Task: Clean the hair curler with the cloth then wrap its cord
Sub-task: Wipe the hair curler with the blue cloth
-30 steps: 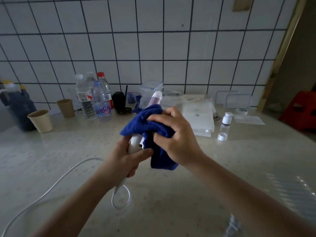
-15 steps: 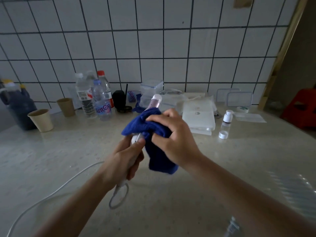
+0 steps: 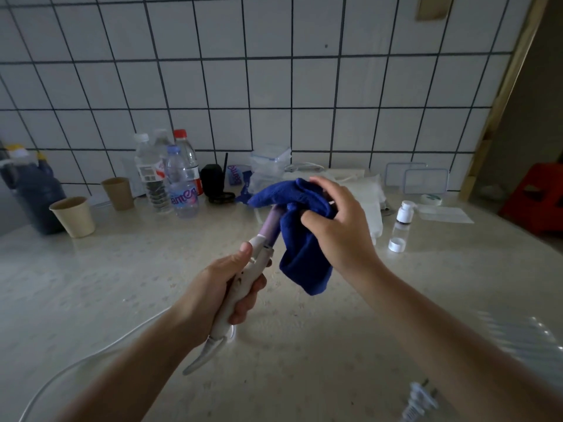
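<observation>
My left hand (image 3: pixel 222 287) grips the white handle of the hair curler (image 3: pixel 243 281), which points up and away over the counter. Its pale purple barrel (image 3: pixel 269 226) shows below the blue cloth (image 3: pixel 300 236). My right hand (image 3: pixel 338 229) holds the cloth wrapped over the barrel's tip, thumb pressed into the fabric; the tip itself is hidden. One end of the cloth hangs down beside the handle. The white cord (image 3: pixel 91 357) runs from the handle's base to the lower left, and its plug (image 3: pixel 422 394) lies at the near right.
Along the tiled wall stand two paper cups (image 3: pixel 74 216), several water bottles (image 3: pixel 170 178), a dark jug (image 3: pixel 33 187), clear plastic boxes (image 3: pixel 269 166), white pouches (image 3: pixel 365 190) and a small white-capped bottle (image 3: pixel 402 220). A red stool (image 3: pixel 536 196) sits at the right.
My right hand has slid the cloth up the barrel to its tip, uncovering the purple barrel. My left hand's grip now sits lower on the handle.
</observation>
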A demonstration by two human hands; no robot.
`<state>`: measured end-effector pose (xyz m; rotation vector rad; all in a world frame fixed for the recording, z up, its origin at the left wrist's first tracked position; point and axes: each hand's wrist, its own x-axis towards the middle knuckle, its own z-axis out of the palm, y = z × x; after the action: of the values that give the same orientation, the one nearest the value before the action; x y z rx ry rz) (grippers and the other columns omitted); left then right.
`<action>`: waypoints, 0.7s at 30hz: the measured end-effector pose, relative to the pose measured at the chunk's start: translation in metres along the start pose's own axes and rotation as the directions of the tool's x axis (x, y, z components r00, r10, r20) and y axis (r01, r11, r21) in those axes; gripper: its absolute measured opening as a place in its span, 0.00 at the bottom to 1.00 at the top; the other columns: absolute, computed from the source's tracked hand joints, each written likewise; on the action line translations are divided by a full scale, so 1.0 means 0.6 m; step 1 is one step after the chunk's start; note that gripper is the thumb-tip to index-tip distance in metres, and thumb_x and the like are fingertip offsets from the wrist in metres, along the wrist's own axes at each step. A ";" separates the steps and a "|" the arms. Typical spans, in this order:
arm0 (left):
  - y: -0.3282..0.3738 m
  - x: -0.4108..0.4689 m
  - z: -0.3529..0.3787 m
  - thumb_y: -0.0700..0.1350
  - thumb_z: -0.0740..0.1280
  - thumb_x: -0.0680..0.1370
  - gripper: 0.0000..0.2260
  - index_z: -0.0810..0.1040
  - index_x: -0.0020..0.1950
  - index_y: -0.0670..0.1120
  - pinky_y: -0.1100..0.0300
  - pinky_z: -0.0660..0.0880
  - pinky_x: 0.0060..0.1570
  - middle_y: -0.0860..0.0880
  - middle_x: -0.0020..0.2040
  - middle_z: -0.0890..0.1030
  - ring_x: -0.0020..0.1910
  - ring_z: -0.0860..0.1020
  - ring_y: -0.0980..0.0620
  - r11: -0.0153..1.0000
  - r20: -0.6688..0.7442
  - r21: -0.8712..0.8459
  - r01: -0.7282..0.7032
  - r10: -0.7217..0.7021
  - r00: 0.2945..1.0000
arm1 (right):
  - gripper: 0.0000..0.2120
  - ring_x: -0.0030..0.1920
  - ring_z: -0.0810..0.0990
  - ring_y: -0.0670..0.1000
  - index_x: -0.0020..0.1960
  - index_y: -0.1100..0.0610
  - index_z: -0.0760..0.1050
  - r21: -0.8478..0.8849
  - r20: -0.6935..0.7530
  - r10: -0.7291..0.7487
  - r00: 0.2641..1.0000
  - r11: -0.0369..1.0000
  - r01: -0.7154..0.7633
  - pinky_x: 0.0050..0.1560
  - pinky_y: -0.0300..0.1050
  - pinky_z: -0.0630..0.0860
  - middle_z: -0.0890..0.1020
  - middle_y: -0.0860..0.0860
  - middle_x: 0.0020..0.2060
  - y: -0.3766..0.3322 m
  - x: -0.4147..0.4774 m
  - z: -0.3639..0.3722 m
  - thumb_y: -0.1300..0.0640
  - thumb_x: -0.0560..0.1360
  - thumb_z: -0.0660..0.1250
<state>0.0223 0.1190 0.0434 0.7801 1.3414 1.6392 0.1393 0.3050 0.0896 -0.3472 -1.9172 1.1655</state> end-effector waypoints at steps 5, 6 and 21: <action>-0.005 0.004 -0.010 0.59 0.63 0.79 0.27 0.77 0.65 0.38 0.62 0.68 0.22 0.43 0.40 0.76 0.25 0.67 0.54 0.993 0.115 -0.094 -0.073 0.084 0.990 | 0.19 0.50 0.84 0.36 0.58 0.41 0.81 0.157 -0.142 0.074 0.987 0.986 -0.051 0.45 0.26 0.76 0.87 0.38 0.48 -0.005 0.024 -0.035 0.60 0.73 0.66; -0.005 0.005 -0.012 0.58 0.64 0.80 0.27 0.76 0.66 0.37 0.63 0.68 0.22 0.43 0.41 0.76 0.25 0.67 0.54 0.990 0.136 -0.112 -0.086 0.101 0.986 | 0.19 0.49 0.85 0.37 0.58 0.42 0.83 0.167 -0.160 0.084 0.984 0.984 -0.057 0.45 0.28 0.77 0.87 0.38 0.47 -0.005 0.029 -0.041 0.61 0.73 0.66; -0.007 0.003 -0.018 0.58 0.65 0.81 0.26 0.75 0.70 0.39 0.62 0.69 0.23 0.43 0.42 0.76 0.26 0.68 0.55 0.993 0.210 -0.068 -0.101 0.113 0.971 | 0.21 0.46 0.79 0.44 0.60 0.39 0.83 -0.278 0.114 -0.013 0.993 0.960 0.044 0.50 0.43 0.74 0.76 0.44 0.46 -0.034 0.019 -0.038 0.47 0.68 0.69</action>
<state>0.0132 0.1159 0.0369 0.9792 1.1131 1.6179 0.1538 0.3146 0.1172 -0.4115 -2.1844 0.9098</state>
